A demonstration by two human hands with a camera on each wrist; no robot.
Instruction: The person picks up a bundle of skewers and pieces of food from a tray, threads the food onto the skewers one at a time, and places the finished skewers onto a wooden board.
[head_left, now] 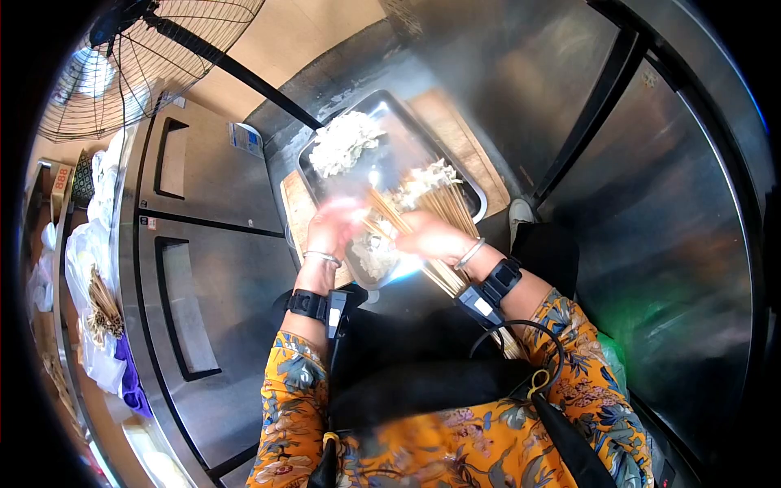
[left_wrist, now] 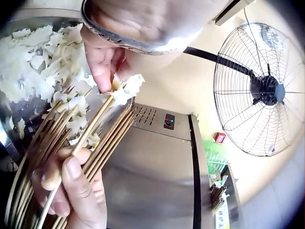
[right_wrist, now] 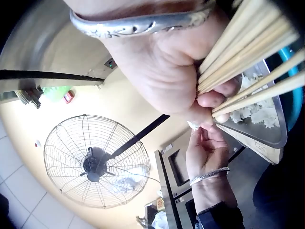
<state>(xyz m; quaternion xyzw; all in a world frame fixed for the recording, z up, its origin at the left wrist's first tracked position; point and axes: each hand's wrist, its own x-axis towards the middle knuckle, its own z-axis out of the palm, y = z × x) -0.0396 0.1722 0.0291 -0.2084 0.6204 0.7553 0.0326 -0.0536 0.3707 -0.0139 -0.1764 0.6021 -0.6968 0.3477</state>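
Note:
My right hand [head_left: 435,236] grips a bundle of bamboo skewers [right_wrist: 243,43] whose long ends run back under the forearm. In the left wrist view, its thumb and forefinger hold one skewer [left_wrist: 93,125] apart from the rest. At that skewer's tip my left hand [left_wrist: 102,67] pinches a thin, frilly white food piece [left_wrist: 127,89]. Both hands are over a metal tray [head_left: 480,199]. Inside it are a heap of the same white pieces [head_left: 346,142] at the far left, more loose pieces [head_left: 374,256] near me, and several loaded skewers [head_left: 451,203] on the right.
Wooden boards [head_left: 464,138] show beneath the tray. A standing fan [head_left: 154,57] is at the far left, its black pole reaching toward the tray. Steel cabinets [head_left: 207,301] stand on the left, and a large steel surface [head_left: 651,220] is on the right. A shelf [head_left: 61,325] holds bags.

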